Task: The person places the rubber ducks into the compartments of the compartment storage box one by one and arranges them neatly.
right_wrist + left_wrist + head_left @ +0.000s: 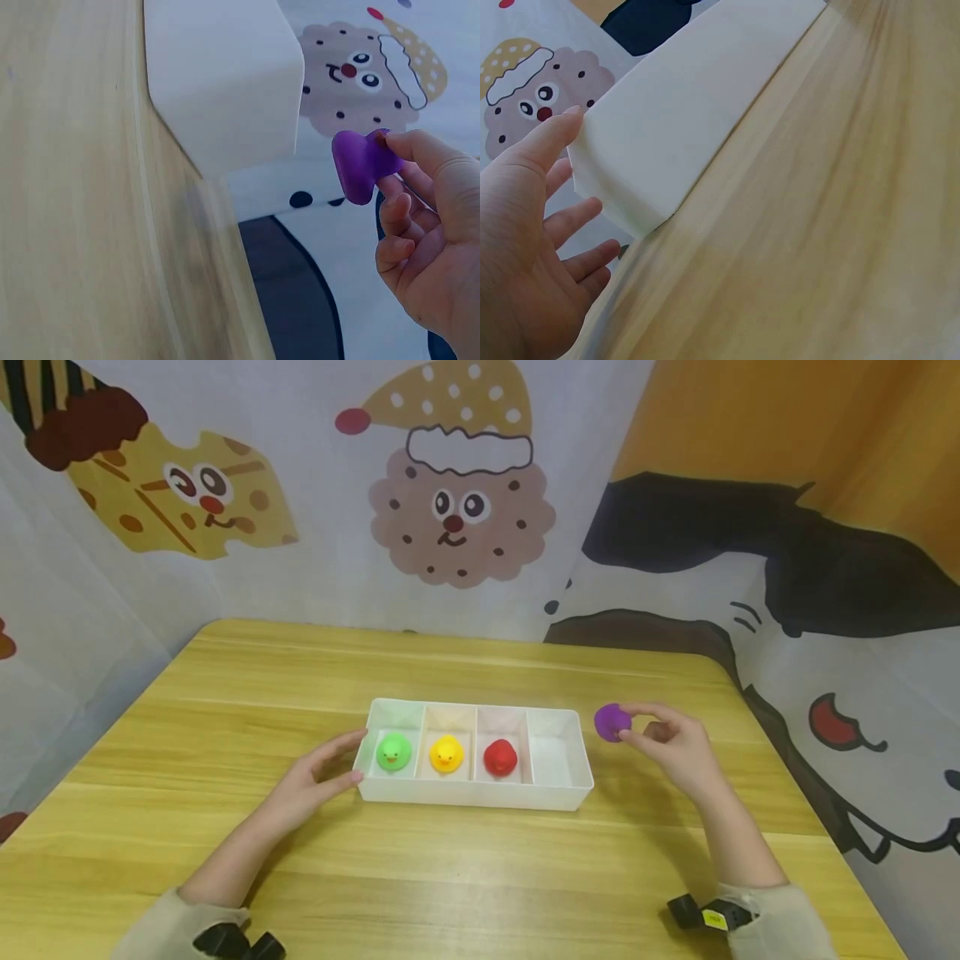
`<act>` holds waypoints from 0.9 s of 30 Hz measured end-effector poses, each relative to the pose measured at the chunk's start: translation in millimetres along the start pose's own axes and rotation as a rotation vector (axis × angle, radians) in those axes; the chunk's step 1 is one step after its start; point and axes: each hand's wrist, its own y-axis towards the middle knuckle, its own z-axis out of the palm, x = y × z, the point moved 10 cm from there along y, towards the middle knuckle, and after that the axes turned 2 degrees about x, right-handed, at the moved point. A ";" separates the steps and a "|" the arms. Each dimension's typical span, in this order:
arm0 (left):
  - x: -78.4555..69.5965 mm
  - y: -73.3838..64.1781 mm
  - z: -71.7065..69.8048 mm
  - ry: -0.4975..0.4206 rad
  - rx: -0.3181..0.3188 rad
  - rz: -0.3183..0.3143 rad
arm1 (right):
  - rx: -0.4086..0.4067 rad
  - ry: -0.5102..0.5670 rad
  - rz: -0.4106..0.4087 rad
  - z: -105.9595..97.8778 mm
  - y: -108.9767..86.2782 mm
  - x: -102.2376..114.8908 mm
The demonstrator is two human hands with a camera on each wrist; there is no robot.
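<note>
A white four-compartment box (pixel 472 792) sits on the wooden table. From left to right, its compartments hold a green toy duck (pixel 393 752), a yellow toy duck (pixel 447 754) and a red toy duck (pixel 500 758); the rightmost compartment is bare. My left hand (pixel 311 777) is at the box's left end, fingers spread, with the thumb tip right at the near corner (pixel 574 124). Between thumb and fingertips, my right hand (pixel 672 745) pinches a purple toy duck (pixel 360 165). It is held tilted in the air, just right of the box.
The pale wooden table (pixel 465 868) stretches around the box on every side. Behind it hangs a white curtain (pixel 315 585) printed with cartoon figures, which also runs along both sides. Dark wrist devices (pixel 711 913) are strapped over the sleeves.
</note>
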 end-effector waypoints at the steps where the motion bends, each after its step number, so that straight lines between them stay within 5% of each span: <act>1: 0.0 0.0 -0.1 0.004 0.000 -0.002 | 0.003 0.006 -0.002 1.2 0.0 1.4; 27: 0.4 0.2 0.4 -0.034 0.012 0.011 | 0.158 0.065 -0.147 47.0 3.2 37.6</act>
